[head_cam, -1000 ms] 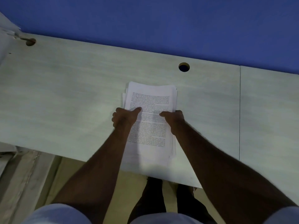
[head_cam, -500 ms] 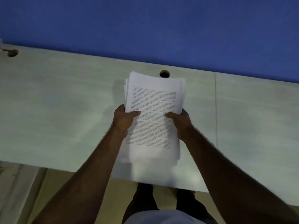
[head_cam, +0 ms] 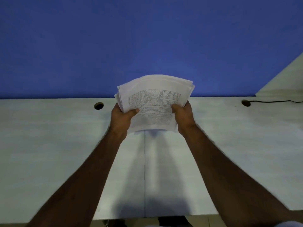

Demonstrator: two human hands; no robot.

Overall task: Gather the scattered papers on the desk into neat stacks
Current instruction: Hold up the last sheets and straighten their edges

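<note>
A thick stack of white printed papers (head_cam: 154, 99) is held up off the pale desk (head_cam: 49, 145), tilted so its far edge rises toward the blue wall. My left hand (head_cam: 122, 117) grips its left edge, thumb on the top sheet. My right hand (head_cam: 182, 116) grips the right edge the same way. The sheets fan slightly at the upper corners. The fingers under the stack are hidden.
Two round cable holes sit near the desk's back edge, one at the left (head_cam: 98, 105) and one at the right (head_cam: 246, 102) with a black cable (head_cam: 275, 101) leading off. A seam (head_cam: 144, 169) runs down the desk. A pale side panel (head_cam: 285, 81) stands at right.
Both hands lifted the stack from lying flat on the desk and raised it away from me, tilting it up. The view has swung right, showing a second cable hole.
</note>
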